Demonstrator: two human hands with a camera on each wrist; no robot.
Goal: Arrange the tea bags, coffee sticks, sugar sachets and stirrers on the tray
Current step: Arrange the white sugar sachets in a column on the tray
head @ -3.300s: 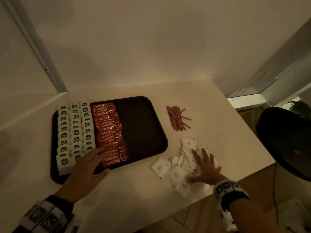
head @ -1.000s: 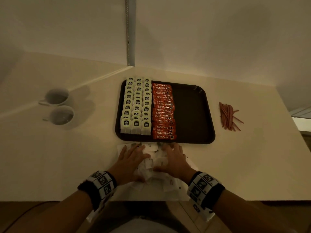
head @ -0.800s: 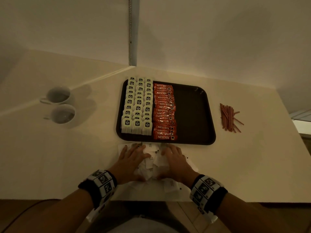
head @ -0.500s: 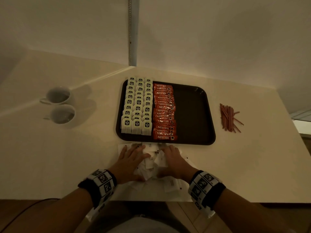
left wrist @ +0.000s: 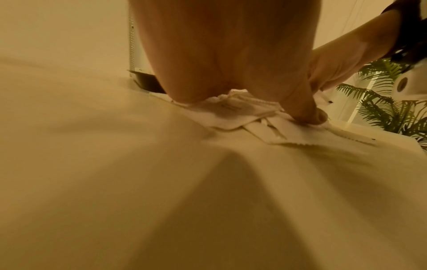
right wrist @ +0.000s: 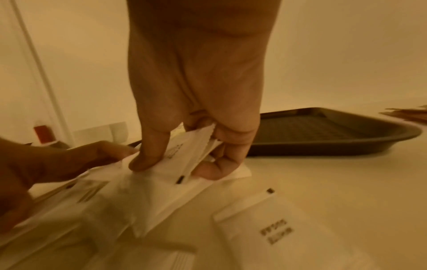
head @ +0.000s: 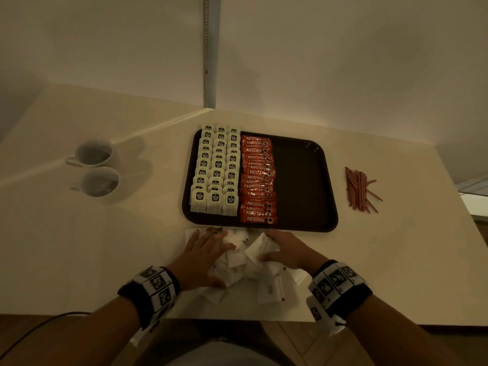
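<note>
A dark tray (head: 301,180) holds three columns of white tea bags (head: 216,167) on its left and a column of orange coffee sticks (head: 257,180) beside them; its right part is bare. Red-brown stirrers (head: 359,188) lie on the table right of the tray. A loose pile of white sugar sachets (head: 237,257) sits in front of the tray. My left hand (head: 211,241) lies flat on the pile, its thumb (left wrist: 307,113) pressing on a sachet. My right hand (right wrist: 175,160) pinches a few sachets (right wrist: 196,142) between thumb and curled fingers.
Two white cups (head: 93,154) (head: 101,180) stand on the table far left of the tray. The table's near edge (head: 237,317) runs just behind my wrists. A wall rises right behind the tray. A green plant (left wrist: 388,113) stands off the table's right side.
The sachet pile was right of the tray 3.3 s ago; it now lies in front of it under both hands. Over the last second my right fingers gathered a few sachets.
</note>
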